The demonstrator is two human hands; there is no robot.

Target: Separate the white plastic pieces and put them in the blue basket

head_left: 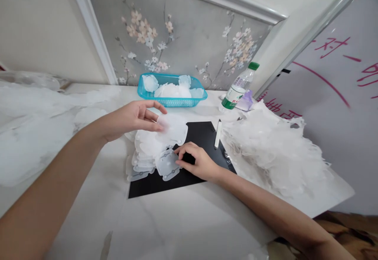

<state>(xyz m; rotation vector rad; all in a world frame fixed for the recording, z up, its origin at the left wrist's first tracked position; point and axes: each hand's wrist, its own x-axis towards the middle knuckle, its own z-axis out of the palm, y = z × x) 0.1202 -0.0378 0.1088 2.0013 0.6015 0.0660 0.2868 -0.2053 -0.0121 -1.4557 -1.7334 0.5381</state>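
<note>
My left hand hovers over a stack of thin white translucent sheets and pinches one sheet between thumb and fingers, lifting it a little. My right hand rests on a black mat, its fingertips pressed on a small rounded white piece that lies at the stack's near edge. The stack partly covers the mat's left side.
A turquoise basket with white pieces stands at the back by the flowered wall. To the right are a green-capped plastic bottle, a white pen-like tool and a large heap of white cut scraps. More white material lies at the left.
</note>
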